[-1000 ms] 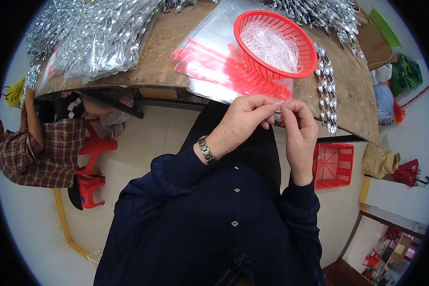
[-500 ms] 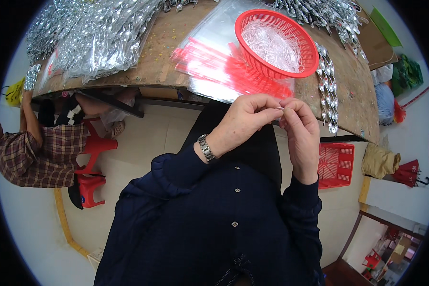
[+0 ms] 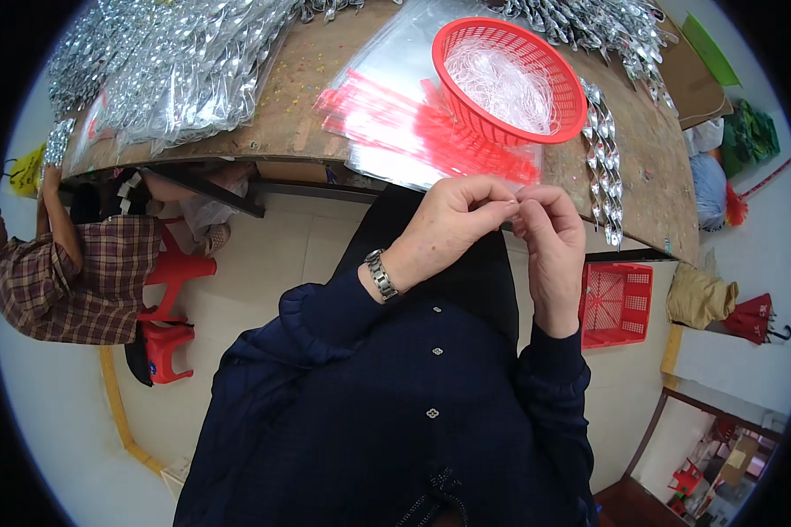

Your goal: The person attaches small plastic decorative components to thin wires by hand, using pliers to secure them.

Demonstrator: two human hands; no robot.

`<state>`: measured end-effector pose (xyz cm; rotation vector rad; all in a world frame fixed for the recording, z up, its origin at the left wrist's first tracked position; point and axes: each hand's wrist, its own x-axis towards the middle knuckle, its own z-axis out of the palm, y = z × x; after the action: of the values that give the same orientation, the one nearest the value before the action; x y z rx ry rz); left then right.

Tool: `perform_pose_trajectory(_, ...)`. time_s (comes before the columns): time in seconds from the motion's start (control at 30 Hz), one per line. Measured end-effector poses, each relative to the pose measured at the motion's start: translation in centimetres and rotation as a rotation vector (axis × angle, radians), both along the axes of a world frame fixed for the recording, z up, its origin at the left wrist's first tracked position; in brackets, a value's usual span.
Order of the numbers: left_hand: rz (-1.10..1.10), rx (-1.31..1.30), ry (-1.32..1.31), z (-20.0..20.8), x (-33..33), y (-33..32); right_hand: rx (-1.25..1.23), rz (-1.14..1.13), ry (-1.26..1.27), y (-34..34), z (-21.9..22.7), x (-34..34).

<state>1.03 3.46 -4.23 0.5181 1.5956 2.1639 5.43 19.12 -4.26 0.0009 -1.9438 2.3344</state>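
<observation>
My left hand (image 3: pixel 453 220), with a metal watch (image 3: pixel 380 274) on its wrist, is closed in a pinch in front of the table edge. Thumb and fingers of my right hand (image 3: pixel 554 250) are pinched together too, the two sets of fingertips meeting. A tiny pale bit shows between them, too small to name. Just beyond lie clear plastic bags with red strips (image 3: pixel 413 132). On them stands a red plastic basket (image 3: pixel 460 107) full of loose white, thread-like loops (image 3: pixel 501 83). Several silver twisted strands (image 3: pixel 601 167) hang over the table edge to the right.
The brown table (image 3: pixel 299 110) carries heaps of silver strands (image 3: pixel 185 70) at left and more (image 3: pixel 589 26) at far right. A red crate (image 3: pixel 620 303) sits on the floor at right. At left a person in a checked shirt (image 3: pixel 105 277) sits near red stools (image 3: pixel 180 268).
My right hand has shifted slightly left, its fingers still at my left fingertips. My left hand has barely moved. The person at left has moved an arm slightly.
</observation>
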Motion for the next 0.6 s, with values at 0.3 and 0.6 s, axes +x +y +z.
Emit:
perform_pose_trajectory(0.3, -0.053, 0.077, -0.121, -0.6, 0.0, -0.6, -0.416, -0.056, 0.124, 2.2, 2.3, -0.5)
perform_pose_trajectory(0.6, -0.067, 0.055, -0.134, -1.0, -1.1, -2.0, -0.416, -0.107, 0.318, 8.7, 3.8, -0.7)
